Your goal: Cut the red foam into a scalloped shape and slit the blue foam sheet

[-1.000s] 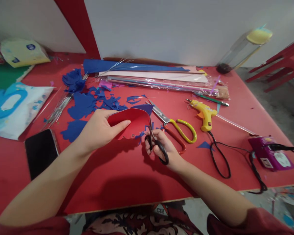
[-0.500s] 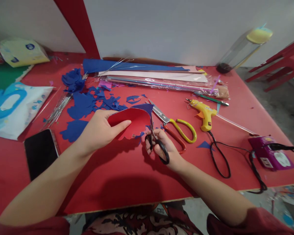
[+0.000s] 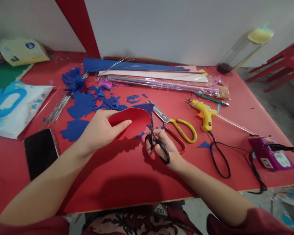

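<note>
Between thumb and fingers, my left hand [image 3: 105, 129] grips a curved sheet of red paper [image 3: 137, 122] with a scalloped lower edge. A strip of blue paper [image 3: 147, 107] shows along its upper right edge. My right hand [image 3: 165, 147] has its fingers in the loops of black-handled scissors [image 3: 163, 151], whose blades point up at the sheet's right edge. Just behind lie larger scissors [image 3: 183, 130] with one yellow and one red handle. Blue cut pieces [image 3: 82, 104] and small scraps lie beyond my left hand.
A yellow glue gun [image 3: 204, 114] and a purple box [image 3: 269, 153] with black cords lie at the right. Paper strips [image 3: 152, 76] run along the wall. At the left are a phone [image 3: 41, 153], a wipes pack [image 3: 22, 107], wires [image 3: 58, 109] and a blue paper bundle [image 3: 73, 80].
Almost nothing differs. Both hands, the red sheet and the black scissors hold nearly the same place, and the view has shifted very slightly.
</note>
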Demonstrator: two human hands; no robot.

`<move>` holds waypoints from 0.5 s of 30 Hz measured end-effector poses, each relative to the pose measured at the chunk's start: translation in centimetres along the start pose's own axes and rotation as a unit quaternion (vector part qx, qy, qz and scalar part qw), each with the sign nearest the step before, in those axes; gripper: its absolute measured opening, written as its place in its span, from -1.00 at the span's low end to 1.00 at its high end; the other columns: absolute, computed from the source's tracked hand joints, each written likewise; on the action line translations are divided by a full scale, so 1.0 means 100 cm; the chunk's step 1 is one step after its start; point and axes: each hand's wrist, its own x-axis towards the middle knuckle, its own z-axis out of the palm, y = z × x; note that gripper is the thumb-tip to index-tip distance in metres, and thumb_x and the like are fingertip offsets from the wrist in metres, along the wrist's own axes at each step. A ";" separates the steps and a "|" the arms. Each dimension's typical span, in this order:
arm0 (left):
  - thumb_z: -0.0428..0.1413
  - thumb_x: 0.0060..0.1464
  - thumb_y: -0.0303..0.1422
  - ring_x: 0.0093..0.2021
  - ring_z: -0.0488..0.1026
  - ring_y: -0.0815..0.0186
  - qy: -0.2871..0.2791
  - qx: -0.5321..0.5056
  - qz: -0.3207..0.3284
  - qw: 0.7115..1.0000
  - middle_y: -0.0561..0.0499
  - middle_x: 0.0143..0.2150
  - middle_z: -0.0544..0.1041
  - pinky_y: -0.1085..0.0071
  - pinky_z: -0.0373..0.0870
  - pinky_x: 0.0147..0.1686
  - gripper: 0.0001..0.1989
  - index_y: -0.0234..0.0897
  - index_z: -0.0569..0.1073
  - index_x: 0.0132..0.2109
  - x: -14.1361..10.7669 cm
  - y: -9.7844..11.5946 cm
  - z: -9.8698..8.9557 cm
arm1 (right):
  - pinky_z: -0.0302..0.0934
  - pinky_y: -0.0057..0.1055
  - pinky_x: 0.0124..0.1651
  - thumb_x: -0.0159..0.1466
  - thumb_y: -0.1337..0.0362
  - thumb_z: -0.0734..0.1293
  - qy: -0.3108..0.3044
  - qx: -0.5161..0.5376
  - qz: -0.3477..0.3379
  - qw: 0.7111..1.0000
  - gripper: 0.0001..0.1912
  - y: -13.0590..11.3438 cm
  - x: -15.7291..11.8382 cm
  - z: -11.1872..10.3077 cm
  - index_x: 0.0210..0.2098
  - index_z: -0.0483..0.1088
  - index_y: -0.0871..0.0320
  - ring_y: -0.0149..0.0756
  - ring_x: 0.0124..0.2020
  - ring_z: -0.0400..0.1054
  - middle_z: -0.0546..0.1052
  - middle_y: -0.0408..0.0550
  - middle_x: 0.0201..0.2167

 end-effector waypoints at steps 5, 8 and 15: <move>0.12 -0.06 -0.21 -0.55 0.37 0.35 0.003 0.007 -0.005 1.000 0.11 -0.52 0.52 0.40 0.32 -0.47 -0.82 -0.19 0.45 -0.51 0.000 -0.001 0.000 | 0.14 -0.48 -0.48 0.16 -0.04 0.29 0.007 0.001 -0.001 1.000 -0.59 0.001 0.000 0.000 -0.19 0.14 0.09 -0.48 -0.54 0.18 0.26 -0.23 -0.51; 0.11 -0.06 -0.20 -0.56 0.33 0.37 -0.001 0.009 -0.014 1.000 0.12 -0.55 0.50 0.42 0.28 -0.49 -0.79 -0.23 0.44 -0.51 0.000 0.000 -0.001 | 0.13 -0.47 -0.48 0.15 -0.05 0.29 0.007 0.001 0.004 1.000 -0.58 0.000 0.000 0.000 -0.20 0.14 0.09 -0.49 -0.55 0.17 0.26 -0.23 -0.51; 0.15 -0.12 -0.17 -0.59 0.25 0.40 0.005 -0.016 -0.050 0.999 0.12 -0.61 0.40 0.43 0.22 -0.53 -0.75 -0.27 0.43 -0.53 0.000 -0.001 -0.001 | 0.14 -0.47 -0.49 0.12 -0.05 0.32 0.008 0.003 0.022 1.000 -0.57 -0.001 0.000 -0.001 -0.21 0.15 0.09 -0.49 -0.57 0.18 0.27 -0.25 -0.52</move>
